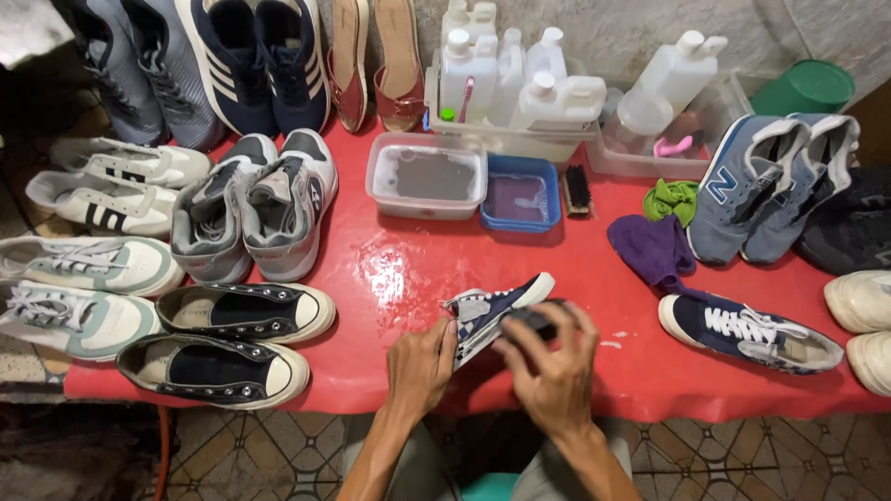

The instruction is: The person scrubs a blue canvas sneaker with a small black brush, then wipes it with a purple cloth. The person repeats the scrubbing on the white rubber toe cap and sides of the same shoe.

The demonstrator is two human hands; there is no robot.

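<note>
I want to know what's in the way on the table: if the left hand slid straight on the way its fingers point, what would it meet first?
The left hand already touches the navy checkered shoe, so that comes first. Past it, probably wet red table, then perhaps the blue tub; depth is unclear.

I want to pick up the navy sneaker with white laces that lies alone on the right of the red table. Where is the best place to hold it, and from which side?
Probably grip the navy sneaker at its heel collar, on the right end, coming from above. It lies flat on the red table with the opening upward and the toe to the left, so fingers can likely hook inside the collar. The purple cloth touches the toe end, so avoid that side.
</note>
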